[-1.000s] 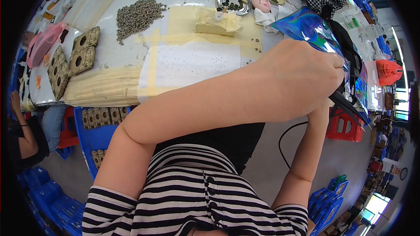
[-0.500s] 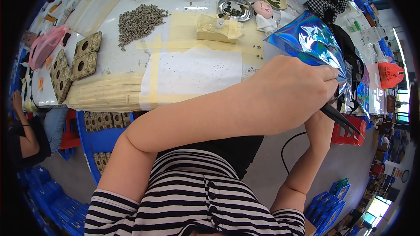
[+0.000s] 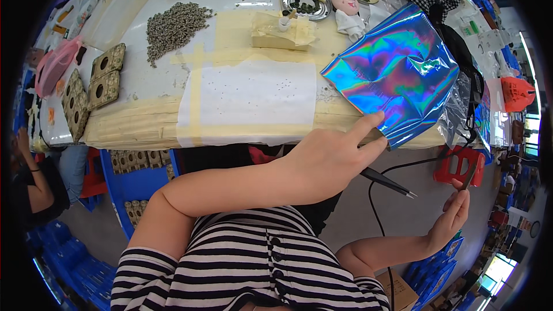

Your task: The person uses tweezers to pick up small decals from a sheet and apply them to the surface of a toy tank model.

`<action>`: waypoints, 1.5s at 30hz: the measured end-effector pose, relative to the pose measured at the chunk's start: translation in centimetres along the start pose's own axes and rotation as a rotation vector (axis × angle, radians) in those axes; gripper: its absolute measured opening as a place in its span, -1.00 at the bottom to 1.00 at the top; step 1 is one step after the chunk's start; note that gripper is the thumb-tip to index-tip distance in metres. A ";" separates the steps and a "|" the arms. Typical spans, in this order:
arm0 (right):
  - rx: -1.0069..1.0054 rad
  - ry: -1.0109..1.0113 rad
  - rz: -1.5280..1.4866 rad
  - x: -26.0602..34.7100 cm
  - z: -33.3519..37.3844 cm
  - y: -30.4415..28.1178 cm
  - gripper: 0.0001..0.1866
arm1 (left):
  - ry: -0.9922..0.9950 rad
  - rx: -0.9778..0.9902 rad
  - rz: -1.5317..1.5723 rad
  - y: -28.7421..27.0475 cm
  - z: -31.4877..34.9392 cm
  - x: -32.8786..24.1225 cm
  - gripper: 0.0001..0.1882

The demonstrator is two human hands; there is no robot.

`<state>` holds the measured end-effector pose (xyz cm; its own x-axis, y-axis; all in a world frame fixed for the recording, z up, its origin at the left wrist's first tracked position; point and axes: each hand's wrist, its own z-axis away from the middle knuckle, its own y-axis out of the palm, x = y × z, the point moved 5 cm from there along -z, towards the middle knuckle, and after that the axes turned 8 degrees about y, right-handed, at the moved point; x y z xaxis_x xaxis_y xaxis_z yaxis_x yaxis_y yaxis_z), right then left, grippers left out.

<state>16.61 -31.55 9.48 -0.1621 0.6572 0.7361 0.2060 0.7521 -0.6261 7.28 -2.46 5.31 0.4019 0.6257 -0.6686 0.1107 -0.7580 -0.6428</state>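
My left hand (image 3: 331, 161) reaches across my body to the table's front edge. Black tweezers (image 3: 389, 182) stick out from under its curled fingers, tips pointing down and right. Its forefinger lies against the lower left edge of a shiny blue holographic bag (image 3: 397, 75) on the table's right side. Out to the right, beyond the table edge, my right hand (image 3: 451, 219) holds up a thin, flat, dark object (image 3: 471, 174), seen nearly edge-on; its kind is unclear. A white sheet (image 3: 247, 101) with scattered tiny specks lies taped left of the bag.
A heap of small grey pieces (image 3: 173, 27) lies at the back left, near camouflage-patterned blocks with round holes (image 3: 105, 83). Metal dishes (image 3: 307, 4) and a tape-covered block (image 3: 282, 31) stand farther back. A black cable (image 3: 373, 196) hangs before me; a red stool (image 3: 455, 167) stands right.
My left hand has drawn left and down with the tweezers. The bag now lies spread farther left. My right hand has moved from beside the bag outward and down, lifting the thin object.
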 end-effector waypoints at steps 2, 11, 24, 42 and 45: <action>0.067 -0.073 -0.112 1.9 0.4 2.0 -0.69 | 0.046 -0.095 0.099 0.0 1.2 -0.1 -0.46; 0.575 -0.336 -0.155 7.8 4.6 13.2 -0.84 | -0.771 0.013 1.872 5.7 8.7 1.7 -0.31; 0.257 -0.701 0.422 9.5 5.6 12.4 -0.40 | -0.776 -0.073 2.198 5.3 8.3 0.7 -0.48; 0.333 -0.631 0.452 10.2 6.2 13.2 -0.40 | -0.823 -0.090 2.128 5.1 8.8 0.5 -0.51; 0.329 -0.603 0.396 9.7 6.2 12.9 -0.41 | -0.862 -0.105 2.077 5.0 8.8 0.5 -0.54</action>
<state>11.73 -15.17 6.99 -0.6510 0.7218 0.2349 0.0770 0.3707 -0.9256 0.03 -4.29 -1.51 -0.3757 -0.9151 -0.1466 0.2361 -0.2475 0.9397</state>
